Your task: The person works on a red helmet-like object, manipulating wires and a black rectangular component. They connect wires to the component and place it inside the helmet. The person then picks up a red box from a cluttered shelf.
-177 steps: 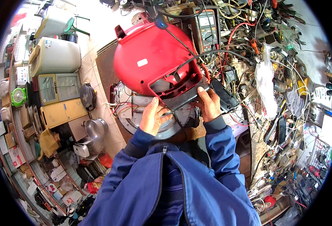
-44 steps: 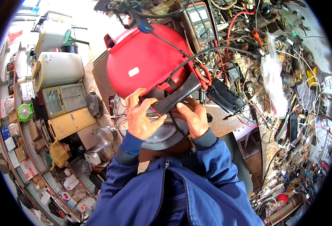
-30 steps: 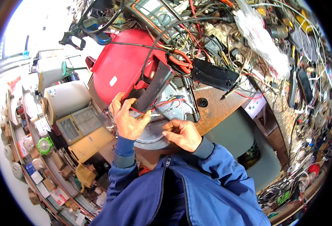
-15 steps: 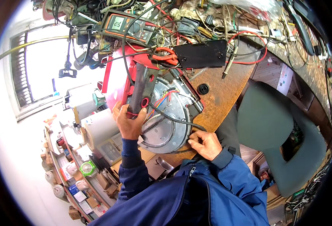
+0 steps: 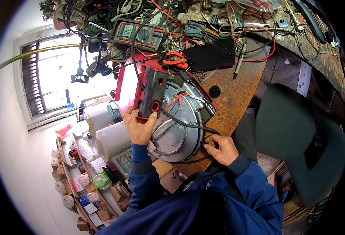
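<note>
A red appliance housing (image 5: 130, 84) lies opened on the bench. Its dark panel (image 5: 152, 94) has red-ringed holes, and the lower end of that panel is gripped between the thumb and fingers of my left hand (image 5: 141, 129). Beside it is a round grey metal body (image 5: 180, 144) with a bundle of coloured wires (image 5: 175, 102). A black cable (image 5: 188, 124) runs from the lower ringed hole, across the metal body, to my right hand (image 5: 223, 149). The fingers of that hand are pinched on the cable at the body's right edge.
A multimeter (image 5: 139, 35) and red-handled pliers (image 5: 175, 59) lie at the back among tangled wires. Near them are a black plate (image 5: 209, 55), a test probe (image 5: 240, 62) and a round black cap (image 5: 214, 91). A dark green chair (image 5: 284, 121) stands right; cluttered shelves (image 5: 98, 192) are at left.
The whole view has shifted slightly, so everything appears a little further right. Both hands keep their holds on the panel and the cable.
</note>
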A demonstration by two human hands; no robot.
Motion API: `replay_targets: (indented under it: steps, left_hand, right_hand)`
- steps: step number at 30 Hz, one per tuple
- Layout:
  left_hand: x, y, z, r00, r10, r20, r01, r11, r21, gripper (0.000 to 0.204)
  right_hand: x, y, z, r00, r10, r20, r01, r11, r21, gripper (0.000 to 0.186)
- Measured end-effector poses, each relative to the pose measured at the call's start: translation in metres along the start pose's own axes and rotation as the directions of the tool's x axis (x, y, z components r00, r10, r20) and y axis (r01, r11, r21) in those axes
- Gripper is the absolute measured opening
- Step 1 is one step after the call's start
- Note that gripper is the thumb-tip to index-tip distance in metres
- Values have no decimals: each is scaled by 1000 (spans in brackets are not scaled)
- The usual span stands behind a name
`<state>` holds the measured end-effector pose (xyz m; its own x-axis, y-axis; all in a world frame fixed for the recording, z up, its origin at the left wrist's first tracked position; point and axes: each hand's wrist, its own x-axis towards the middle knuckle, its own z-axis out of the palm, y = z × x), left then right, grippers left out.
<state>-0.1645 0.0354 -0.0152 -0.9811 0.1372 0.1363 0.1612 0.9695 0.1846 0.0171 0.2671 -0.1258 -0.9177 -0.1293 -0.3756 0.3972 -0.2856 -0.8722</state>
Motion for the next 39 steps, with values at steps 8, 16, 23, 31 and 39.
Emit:
replay_targets:
  steps: [8, 16, 23, 31, 39]
  left_hand:
    - [-1, 6, -2, 999, -32, 15, 32, 999, 37, 53]
    - [-1, 9, -21, 991, -47, 127, 49, 999, -13, 64]
    - [0, 9, -33, 982, -88, 167, 107, 988, -107, 66]
    - [-3, 3, -41, 987, -113, 111, 137, 960, -244, 69]
    - [-3, -1, -44, 984, -152, 90, 174, 924, -341, 62]
  right_hand:
    - [2, 4, 6, 1000, 15, -27, -16, 1000, -10, 20]
    - [6, -6, 7, 991, 122, 48, -118, 990, -79, 19]
    - [8, -26, 5, 971, 197, 136, -161, 957, -241, 20]
    - [7, -49, -9, 953, 248, 175, -174, 919, -353, 22]
    - [46, -83, -27, 978, 207, 18, -188, 918, -350, 21]
